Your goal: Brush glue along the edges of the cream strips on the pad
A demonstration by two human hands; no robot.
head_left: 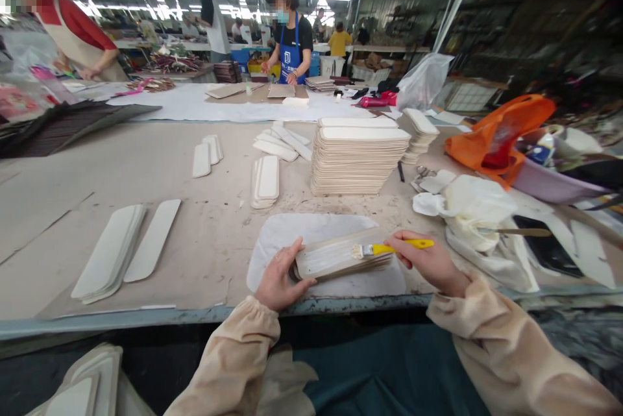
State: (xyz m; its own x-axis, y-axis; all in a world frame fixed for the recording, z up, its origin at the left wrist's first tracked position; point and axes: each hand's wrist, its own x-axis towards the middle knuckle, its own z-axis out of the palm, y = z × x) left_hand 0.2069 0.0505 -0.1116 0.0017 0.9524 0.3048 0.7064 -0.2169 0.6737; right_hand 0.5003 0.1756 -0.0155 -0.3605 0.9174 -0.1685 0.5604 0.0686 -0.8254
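A paintbrush (402, 244) with a yellow handle is pinched in my right hand (427, 261). Its pale, coated bristles rest on the top piece of a small stack of long panels (331, 259) with rounded corners. Whitish streaks run along that top piece. My left hand (282, 276) steadies the left end of the stack, thumb along the near edge and fingers at the far side. Under the stack lies a white sheet (272, 234) with rounded corners, near the table's front edge.
Beyond the sheet stands a tall stack of cream panels (357, 159). More panels (109, 250) lie at left. On the right are a bowl of white paste (479, 202), a dark phone (548, 246), a purple basin (555, 179) and an orange bag (506, 130). Co-workers stand across the table.
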